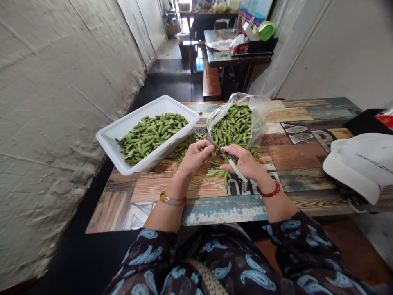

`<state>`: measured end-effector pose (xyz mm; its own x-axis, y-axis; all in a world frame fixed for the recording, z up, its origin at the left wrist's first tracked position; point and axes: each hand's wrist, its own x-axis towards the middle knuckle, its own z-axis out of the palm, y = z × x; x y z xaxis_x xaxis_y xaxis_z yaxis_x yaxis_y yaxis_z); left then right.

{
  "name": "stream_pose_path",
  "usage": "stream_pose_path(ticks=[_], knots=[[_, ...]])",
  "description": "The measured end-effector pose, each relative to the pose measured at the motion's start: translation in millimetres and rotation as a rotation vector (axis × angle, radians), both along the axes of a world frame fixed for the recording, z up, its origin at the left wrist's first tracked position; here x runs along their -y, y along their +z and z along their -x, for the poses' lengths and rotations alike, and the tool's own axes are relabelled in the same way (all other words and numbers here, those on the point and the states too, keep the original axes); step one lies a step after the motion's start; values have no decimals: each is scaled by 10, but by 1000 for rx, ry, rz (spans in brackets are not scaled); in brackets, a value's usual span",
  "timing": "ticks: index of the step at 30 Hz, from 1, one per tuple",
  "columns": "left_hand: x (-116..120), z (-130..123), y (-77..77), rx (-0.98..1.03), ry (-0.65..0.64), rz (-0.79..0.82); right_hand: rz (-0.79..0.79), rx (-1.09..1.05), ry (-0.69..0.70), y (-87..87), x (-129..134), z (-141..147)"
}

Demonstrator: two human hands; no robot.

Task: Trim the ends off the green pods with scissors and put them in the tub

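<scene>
Wears dark paisley sleeves (pixel 147 250); curls fingers of right hand (pixel 245 159) round scissors (pixel 237 169); presses fingertips of left hand (pixel 195 156) together, cannot tell on what; has green pods (pixel 211 174) loose on table (pixel 162 190) between hands; likely light, firm, slick; best pinched mid-body.

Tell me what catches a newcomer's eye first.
Probably the white tub holding green pods, at the left of the table. Next, the open clear bag of pods near the middle, and the scissors in the right hand. A white cap sits at far right.
</scene>
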<state>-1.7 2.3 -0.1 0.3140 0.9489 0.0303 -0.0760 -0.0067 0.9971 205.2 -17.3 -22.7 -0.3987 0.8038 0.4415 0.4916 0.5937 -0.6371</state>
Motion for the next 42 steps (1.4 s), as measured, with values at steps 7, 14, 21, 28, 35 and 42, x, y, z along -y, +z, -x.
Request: stream_pose_path(ticks=[7, 14, 21, 28, 35, 42], knots=[[-15, 18, 7, -159, -15, -111, 7, -31, 26, 18, 9, 17], [-35, 3, -9, -165, 13, -101, 34, 4, 13, 6, -3, 11], [-37, -2, -22, 248, 45, 179, -12, -34, -100, -6, -24, 24], [-5, -38, 23, 292, 49, 162, -126, 37, -100, -90, -10, 36], [13, -47, -2, 257, 44, 147, -148, 100, -95, -19, 23, 39], [22, -56, -12, 213, 80, 148, -166, 95, -107, -40, 16, 41]])
